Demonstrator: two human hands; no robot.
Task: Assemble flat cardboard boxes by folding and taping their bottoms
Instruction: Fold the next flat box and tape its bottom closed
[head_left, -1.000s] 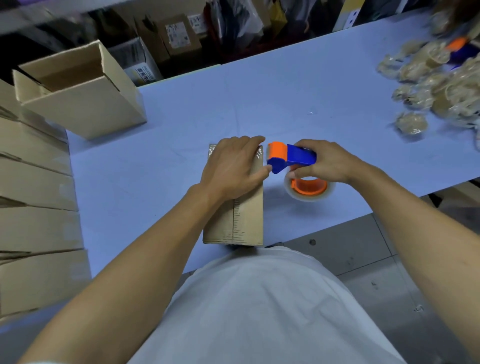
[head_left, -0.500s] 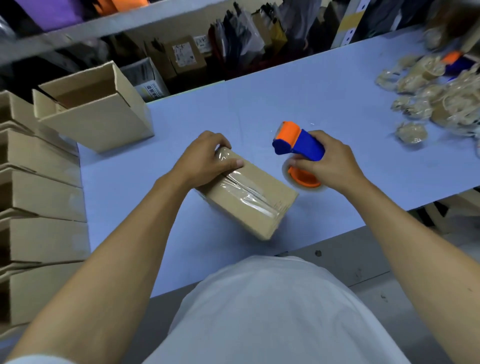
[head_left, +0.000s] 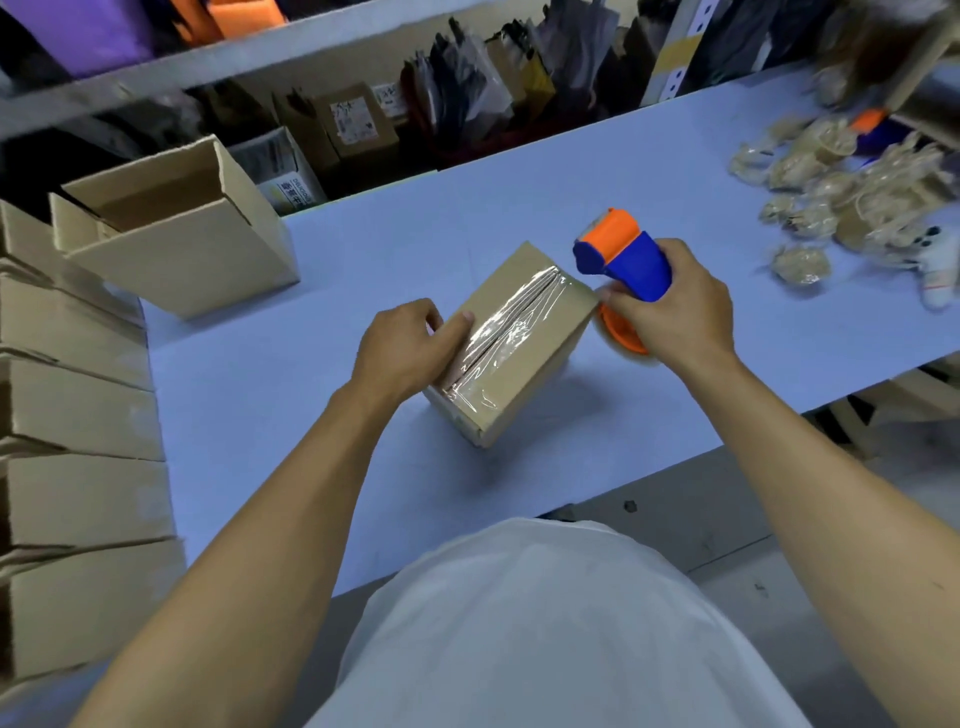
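The table (head_left: 363, 260) held the box (head_left: 524, 374) in the middle, taped seam up. It looked light and stiff (best held by its sides). The left hand (head_left: 405, 348) gripped its edge. The right hand (head_left: 675, 306) gripped the tape gun (head_left: 623, 260).

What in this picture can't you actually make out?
Head view only:
- Tape roll: mostly hidden behind the right hand.
- Underside of the taped box: faces the table.
- Left hand fingertips: curled over the box's far edge, out of sight.
- Pile of wrapped items: blurred, cut by the right edge.
- Shelf labels: too small to read.
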